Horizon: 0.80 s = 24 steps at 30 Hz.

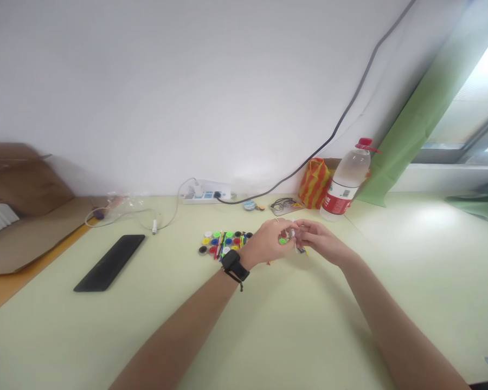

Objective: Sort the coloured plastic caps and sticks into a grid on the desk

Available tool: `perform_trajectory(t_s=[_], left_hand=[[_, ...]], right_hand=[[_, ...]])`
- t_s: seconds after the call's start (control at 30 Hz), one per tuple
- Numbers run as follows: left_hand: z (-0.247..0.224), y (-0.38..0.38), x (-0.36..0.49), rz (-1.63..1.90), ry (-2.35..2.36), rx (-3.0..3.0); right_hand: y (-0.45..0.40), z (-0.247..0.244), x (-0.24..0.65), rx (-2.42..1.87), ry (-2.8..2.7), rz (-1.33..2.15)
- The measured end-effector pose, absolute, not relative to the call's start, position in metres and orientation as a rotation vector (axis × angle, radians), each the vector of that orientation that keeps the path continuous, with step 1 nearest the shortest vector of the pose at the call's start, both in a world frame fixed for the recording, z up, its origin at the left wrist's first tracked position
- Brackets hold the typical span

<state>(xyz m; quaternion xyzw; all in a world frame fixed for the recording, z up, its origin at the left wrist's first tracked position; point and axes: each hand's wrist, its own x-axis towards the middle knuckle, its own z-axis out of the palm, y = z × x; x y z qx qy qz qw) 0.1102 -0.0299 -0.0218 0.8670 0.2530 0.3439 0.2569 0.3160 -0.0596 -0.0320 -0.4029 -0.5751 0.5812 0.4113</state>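
Note:
Over the table my left hand [267,240], with a black watch at its wrist, curls its fingers around a small white piece [291,233]. My right hand [322,241] meets it from the right, its thumb and fingers pinched at the same piece. What exactly the piece is I cannot make out, as the fingers cover much of it. Small round plastic discs [214,241] in several colours lie in rows left of my left hand. Thin coloured sticks lie among them. More small coloured pieces show partly beneath my hands.
A large water bottle [342,187] with a red cap stands behind my right hand, beside a red-and-yellow striped bag [314,184]. A power strip [207,195] lies along the wall. A black flat case [109,264] and a white cable [168,219] are at left, near a brown paper bag [24,184].

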Motion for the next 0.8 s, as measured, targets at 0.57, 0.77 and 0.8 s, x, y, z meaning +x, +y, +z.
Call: perform_trajectory(t_s=[0.57,0.77,0.8], left_hand=[[-0.048,-0.043,0.120,0.582,0.578,2.543],[-0.051,-0.032,0.110,0.528,0.643,2.657],[-0.050,-0.030,0.108,0.549,0.665,2.666]], right_hand=[[-0.038,-0.074,0.335,-1.706,-1.740,0.570],[-0.033,-0.087,0.340,-1.665,-1.978,0.449],[-0.033,-0.086,0.339,-1.665,-1.987,0.440]])
